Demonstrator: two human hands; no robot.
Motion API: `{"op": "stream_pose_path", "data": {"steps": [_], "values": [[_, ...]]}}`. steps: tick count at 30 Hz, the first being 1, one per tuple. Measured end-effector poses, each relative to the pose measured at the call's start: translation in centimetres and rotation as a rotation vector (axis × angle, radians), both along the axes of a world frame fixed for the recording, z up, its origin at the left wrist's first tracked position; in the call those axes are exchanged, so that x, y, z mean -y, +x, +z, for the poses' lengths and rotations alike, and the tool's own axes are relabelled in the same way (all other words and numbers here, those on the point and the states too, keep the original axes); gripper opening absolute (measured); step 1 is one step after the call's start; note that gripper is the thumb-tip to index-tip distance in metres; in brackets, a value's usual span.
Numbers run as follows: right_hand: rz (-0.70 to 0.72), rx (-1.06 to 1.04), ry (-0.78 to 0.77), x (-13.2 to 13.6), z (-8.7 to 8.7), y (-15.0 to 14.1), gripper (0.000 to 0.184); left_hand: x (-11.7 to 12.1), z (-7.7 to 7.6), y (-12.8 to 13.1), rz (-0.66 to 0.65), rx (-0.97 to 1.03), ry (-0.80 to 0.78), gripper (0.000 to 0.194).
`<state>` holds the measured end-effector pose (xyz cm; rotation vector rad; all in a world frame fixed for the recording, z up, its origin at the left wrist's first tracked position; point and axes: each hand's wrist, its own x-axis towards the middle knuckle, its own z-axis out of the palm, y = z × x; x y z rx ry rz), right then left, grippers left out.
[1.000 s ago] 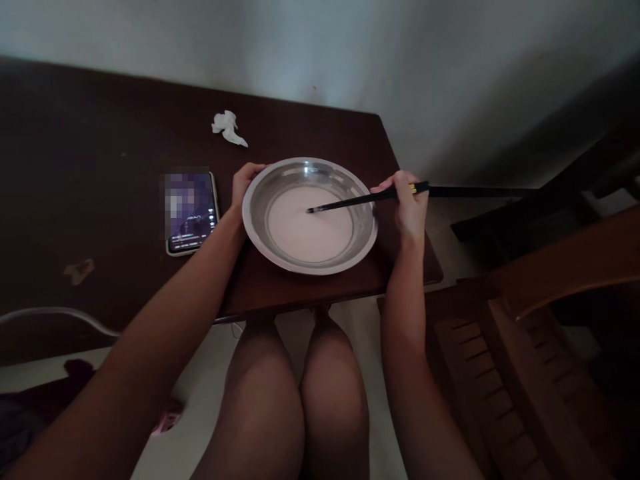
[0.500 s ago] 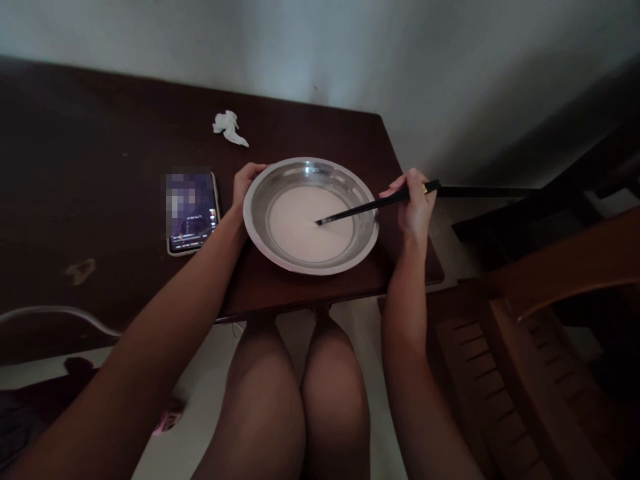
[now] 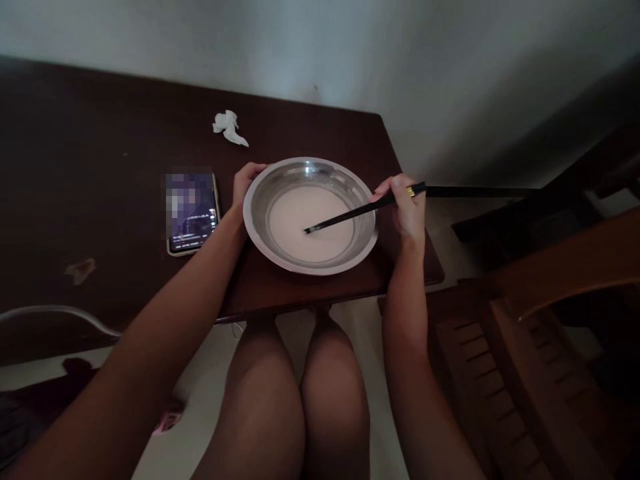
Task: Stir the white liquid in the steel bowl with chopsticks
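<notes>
A wide steel bowl stands near the front edge of the dark table, partly filled with a smooth, pale, milky liquid. My left hand is closed against the bowl's left side, its fingers partly hidden behind the rim. On the right, my right hand grips black chopsticks with a gold band near the upper end. They slant down to the left over the rim, and their tips dip into the liquid left of its middle. I cannot tell the two sticks apart.
Left of the bowl, a lit phone lies on the table. Behind it is a crumpled white tissue. A pale cable curves over the table's front left. Wooden slatted furniture stands at the right, and a wall runs behind.
My right hand has shifted left, and the chopsticks' tips have moved left and slightly nearer to me through the liquid. My left hand and the bowl have stayed put.
</notes>
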<state>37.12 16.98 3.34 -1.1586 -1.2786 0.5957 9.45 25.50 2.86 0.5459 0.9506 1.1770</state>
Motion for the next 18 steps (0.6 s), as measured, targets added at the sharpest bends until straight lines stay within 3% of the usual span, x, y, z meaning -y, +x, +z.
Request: {"op": "stream_pose_path", "data": {"steps": [2, 7, 13, 18], "values": [[0.021, 0.023, -0.004, 0.04, 0.03, -0.05, 0.052, -0.08, -0.16, 0.00, 0.007, -0.020, 0.008, 0.031], [-0.110, -0.030, 0.026, -0.12, 0.10, 0.11, 0.063, 0.14, 0.11, 0.09, 0.012, -0.024, 0.011, 0.036], [0.022, 0.031, -0.007, 0.08, 0.11, -0.07, 0.052, 0.50, 0.60, 0.10, -0.018, 0.017, -0.003, 0.040], [-0.120, -0.047, 0.046, -0.14, 0.45, -0.08, 0.059, 0.42, 0.45, 0.11, 0.001, 0.008, -0.019, 0.036]]}}
